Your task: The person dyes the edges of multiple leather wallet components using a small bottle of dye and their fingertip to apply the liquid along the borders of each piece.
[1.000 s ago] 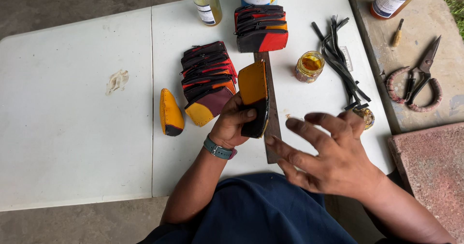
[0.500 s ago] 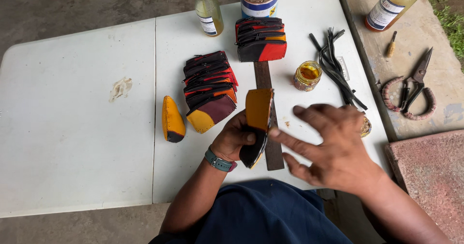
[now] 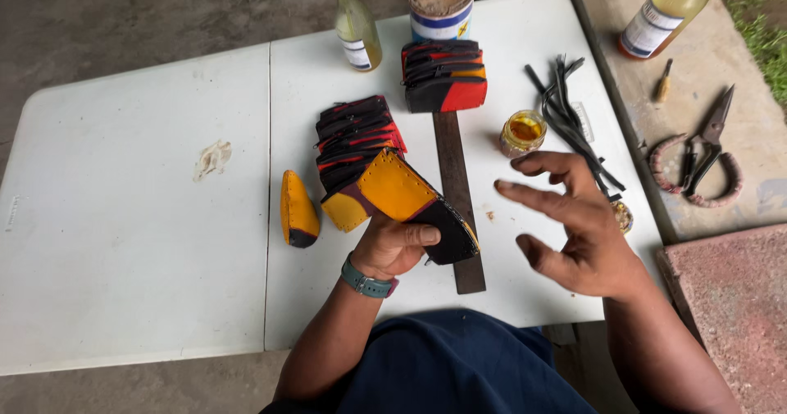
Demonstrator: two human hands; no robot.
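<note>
My left hand grips a yellow and black stitched leather piece, held tilted over the white table. My right hand hovers open to its right, fingers spread, touching nothing. Just beyond the held piece lies a stack of black, red and yellow leather pieces. A long dark metal ruler lies under the held piece and runs toward a second stack.
A single yellow and black piece lies to the left. A small jar of yellow glue, black strips, a bottle and a tin stand at the back. Scissors and another bottle are on the ground at right.
My left hand has turned the leather piece from upright to lying flatter, yellow face up. My right hand has drawn away to the right and opened wider.
</note>
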